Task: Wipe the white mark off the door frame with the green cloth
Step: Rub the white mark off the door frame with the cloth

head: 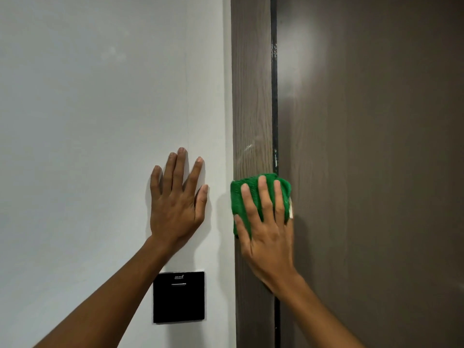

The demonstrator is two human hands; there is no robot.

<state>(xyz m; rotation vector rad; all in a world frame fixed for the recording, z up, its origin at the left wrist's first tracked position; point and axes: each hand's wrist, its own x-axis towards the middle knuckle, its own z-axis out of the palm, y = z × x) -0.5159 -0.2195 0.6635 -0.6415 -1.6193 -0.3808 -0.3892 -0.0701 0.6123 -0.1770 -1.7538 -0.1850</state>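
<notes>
The wood-grain door frame [252, 84] runs vertically through the middle of the view. A faint white smear [248, 148] shows on it, just above the folded green cloth [242, 194]. My right hand [266, 229] presses the cloth flat against the frame, fingers spread over it. My left hand [177, 199] lies flat on the white wall [100, 109] to the left of the frame, fingers apart, holding nothing. Whatever is under the cloth is hidden.
The brown door [376, 146] fills the right side, separated from the frame by a dark gap [274, 96] with small white flecks. A black square card-holder panel [178, 297] is mounted on the wall below my left hand.
</notes>
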